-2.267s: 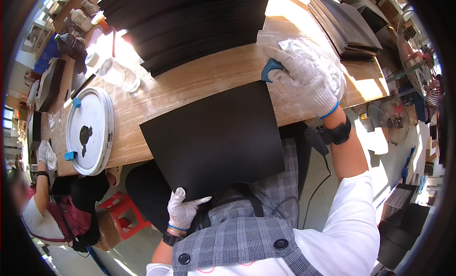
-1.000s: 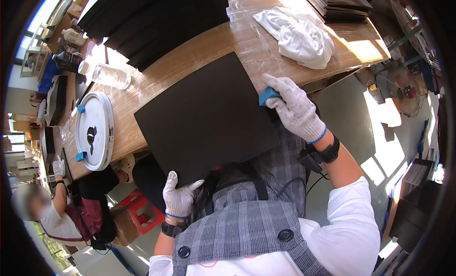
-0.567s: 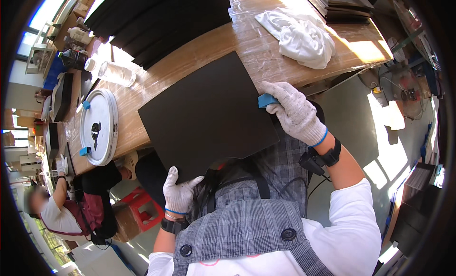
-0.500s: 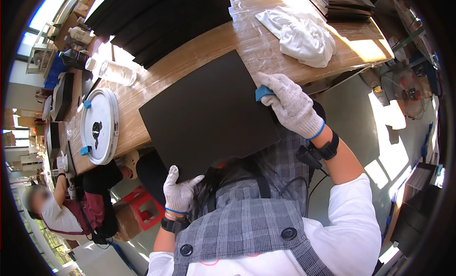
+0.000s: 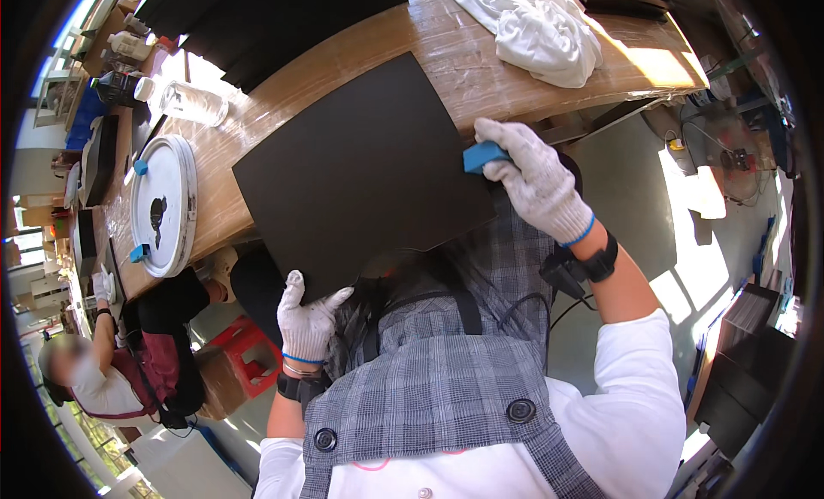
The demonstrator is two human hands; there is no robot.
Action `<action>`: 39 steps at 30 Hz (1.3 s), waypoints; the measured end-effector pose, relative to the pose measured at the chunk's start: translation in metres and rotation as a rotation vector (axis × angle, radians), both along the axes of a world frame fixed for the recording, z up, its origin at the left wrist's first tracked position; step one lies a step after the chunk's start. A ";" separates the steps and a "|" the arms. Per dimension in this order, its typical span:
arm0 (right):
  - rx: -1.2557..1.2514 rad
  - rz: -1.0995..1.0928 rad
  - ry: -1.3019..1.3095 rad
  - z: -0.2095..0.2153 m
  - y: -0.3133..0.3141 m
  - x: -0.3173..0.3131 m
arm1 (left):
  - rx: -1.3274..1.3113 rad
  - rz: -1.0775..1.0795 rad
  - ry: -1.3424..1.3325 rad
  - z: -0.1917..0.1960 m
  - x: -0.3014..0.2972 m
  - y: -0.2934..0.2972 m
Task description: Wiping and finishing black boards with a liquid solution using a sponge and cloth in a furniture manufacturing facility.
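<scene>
A black, flat rectangular board [image 5: 360, 173] lies tilted across my lap, its far part reaching over the table's edge. My gloved left hand [image 5: 307, 323] grips the board's near left corner, thumb on top and the other fingers mostly hidden. In my gloved right hand [image 5: 541, 181] a small blue sponge block [image 5: 485, 157] is pinched at the board's right edge; I cannot tell whether it touches. Left of the board, a round white lid [image 5: 185, 216] holds a dark wet puddle [image 5: 158, 217] and two more blue sponge pieces.
Black sheets [image 5: 275, 27] are stacked at the back of the wooden table [image 5: 438, 36]. A clear plastic bottle [image 5: 196, 104] lies beyond the lid, and a crumpled white cloth [image 5: 549, 40] at the far right. A co-worker [image 5: 129, 370] sits at left near a red stool [image 5: 245, 357].
My right hand with the sponge has shifted right, outward along the board's right edge. The view has tilted, so the table and board appear higher and further left. My left hand keeps its corner.
</scene>
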State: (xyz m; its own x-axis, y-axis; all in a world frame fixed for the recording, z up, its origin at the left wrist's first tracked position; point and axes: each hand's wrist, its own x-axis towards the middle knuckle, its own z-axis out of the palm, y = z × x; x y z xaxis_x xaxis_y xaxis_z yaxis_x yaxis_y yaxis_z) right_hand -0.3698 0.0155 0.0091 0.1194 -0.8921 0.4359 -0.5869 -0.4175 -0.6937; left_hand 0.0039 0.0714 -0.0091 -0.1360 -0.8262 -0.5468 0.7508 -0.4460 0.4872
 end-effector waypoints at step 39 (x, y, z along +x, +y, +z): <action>0.224 -0.368 -0.541 -0.023 0.087 0.015 | -0.015 0.006 0.034 -0.002 -0.003 0.006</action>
State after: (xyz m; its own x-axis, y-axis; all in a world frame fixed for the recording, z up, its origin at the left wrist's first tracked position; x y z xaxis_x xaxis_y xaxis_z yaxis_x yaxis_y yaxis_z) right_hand -0.3548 0.1025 -0.0135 -0.3906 -0.9083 0.1496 -0.2098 -0.0704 -0.9752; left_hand 0.0008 0.0775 -0.0106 -0.1494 -0.8352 -0.5292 0.7698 -0.4341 0.4678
